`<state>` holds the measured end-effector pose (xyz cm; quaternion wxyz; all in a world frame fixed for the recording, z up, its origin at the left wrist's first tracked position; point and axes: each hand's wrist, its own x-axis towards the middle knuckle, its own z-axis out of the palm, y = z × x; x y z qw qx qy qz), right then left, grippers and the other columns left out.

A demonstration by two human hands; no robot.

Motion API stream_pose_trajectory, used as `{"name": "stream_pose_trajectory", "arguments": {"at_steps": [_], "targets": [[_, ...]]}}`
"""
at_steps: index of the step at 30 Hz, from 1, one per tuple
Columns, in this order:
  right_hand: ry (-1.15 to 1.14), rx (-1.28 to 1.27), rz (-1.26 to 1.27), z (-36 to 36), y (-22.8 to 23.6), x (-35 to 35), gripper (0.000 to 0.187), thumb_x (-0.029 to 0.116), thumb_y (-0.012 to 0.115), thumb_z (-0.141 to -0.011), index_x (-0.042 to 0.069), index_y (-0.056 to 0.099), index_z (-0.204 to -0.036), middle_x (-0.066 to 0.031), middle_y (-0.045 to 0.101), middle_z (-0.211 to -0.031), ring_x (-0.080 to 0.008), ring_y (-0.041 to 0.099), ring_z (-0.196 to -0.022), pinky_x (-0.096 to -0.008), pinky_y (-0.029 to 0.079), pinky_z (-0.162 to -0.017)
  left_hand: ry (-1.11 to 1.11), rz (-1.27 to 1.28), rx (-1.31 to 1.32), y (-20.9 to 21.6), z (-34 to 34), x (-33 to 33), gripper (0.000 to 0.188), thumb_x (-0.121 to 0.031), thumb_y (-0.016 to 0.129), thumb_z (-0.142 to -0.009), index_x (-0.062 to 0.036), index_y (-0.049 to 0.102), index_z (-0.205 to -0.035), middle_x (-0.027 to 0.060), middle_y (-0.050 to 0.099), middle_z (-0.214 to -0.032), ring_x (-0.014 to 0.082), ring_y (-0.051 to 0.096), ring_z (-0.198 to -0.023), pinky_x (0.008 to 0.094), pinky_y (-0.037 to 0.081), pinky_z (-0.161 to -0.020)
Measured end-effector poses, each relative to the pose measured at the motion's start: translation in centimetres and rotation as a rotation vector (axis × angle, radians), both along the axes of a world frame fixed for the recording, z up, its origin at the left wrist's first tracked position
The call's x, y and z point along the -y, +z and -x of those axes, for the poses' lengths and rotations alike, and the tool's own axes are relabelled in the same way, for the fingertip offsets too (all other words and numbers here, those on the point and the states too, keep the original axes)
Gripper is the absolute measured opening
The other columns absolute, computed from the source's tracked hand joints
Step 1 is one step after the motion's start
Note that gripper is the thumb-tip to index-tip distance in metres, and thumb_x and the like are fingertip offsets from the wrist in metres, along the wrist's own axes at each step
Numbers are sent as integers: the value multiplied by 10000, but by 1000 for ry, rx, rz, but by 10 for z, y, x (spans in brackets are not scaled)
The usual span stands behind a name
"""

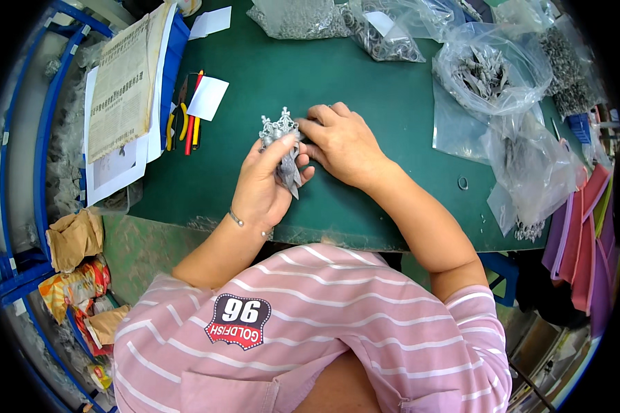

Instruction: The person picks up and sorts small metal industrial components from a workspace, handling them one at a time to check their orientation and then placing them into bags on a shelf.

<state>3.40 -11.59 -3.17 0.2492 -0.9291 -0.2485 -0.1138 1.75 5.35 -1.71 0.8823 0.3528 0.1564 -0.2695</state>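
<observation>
My left hand (269,175) is closed around a grey metal ornament (287,160), its thumb pressed across the front. Scrolled, crown-like tips stick up above the thumb, and a pointed, leaf-like end hangs below the fingers. It may be more than one piece; the grip hides the middle. Close against its right side is my right hand (344,141), with bent fingers and the fingertips drawn together at the ornament's edge. Whatever lies between those fingertips is hidden. Both hands are over the green table (365,213).
Clear bags of small metal parts (386,41) line the far edge. An open bag of grey leaf-like pieces (486,72) stands at right, near a small ring (463,183). Yellow-handled pliers (183,124), a red pen (189,141) and papers (120,89) lie at left.
</observation>
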Motion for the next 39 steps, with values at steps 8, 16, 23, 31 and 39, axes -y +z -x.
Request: {"name": "stream_pose_trajectory", "arguments": {"at_steps": [8, 16, 23, 31, 39], "targets": [[-315, -40, -141, 23, -3, 35, 274, 36, 643, -712, 0, 543, -965, -195, 517, -949, -370, 524, -908, -420, 460, -765, -4, -160, 126, 6, -2, 4, 290, -65, 629, -815, -35, 494, -1070, 112, 590, -1023, 197, 604, -894, 363, 523, -776], [-472, -172, -189, 28, 9, 60, 111, 61, 606, -799, -32, 644, -845, -118, 616, -731, -265, 588, -677, -361, 474, -627, -56, -182, 121, 8, 6, 16, 376, -28, 691, -748, -60, 473, -1053, 65, 558, -950, 166, 583, -838, 346, 517, -760], [-370, -740, -1226, 65, 6, 37, 162, 81, 590, -864, -37, 648, -960, -49, 632, -824, -80, 532, -641, -207, 457, -571, -78, -264, 280, 15, 11, 25, 386, 20, 690, -730, -47, 475, -1043, 74, 574, -946, 154, 588, -804, 301, 517, -665], [-122, -616, -977, 83, 10, 38, 176, 38, 670, -781, -24, 647, -945, -61, 627, -827, -114, 570, -727, -236, 469, -647, -65, -272, 377, 18, 16, 28, 368, 55, 655, -749, -25, 463, -1052, 104, 598, -930, 158, 608, -776, 269, 521, -623], [-210, -224, -747, 85, 19, 33, 186, -54, 657, -717, -20, 635, -899, -98, 628, -807, -151, 590, -694, -249, 476, -598, -18, -298, 379, 23, 18, 29, 380, 47, 640, -763, -33, 452, -1084, 114, 592, -928, 181, 616, -802, 290, 512, -629]]}}
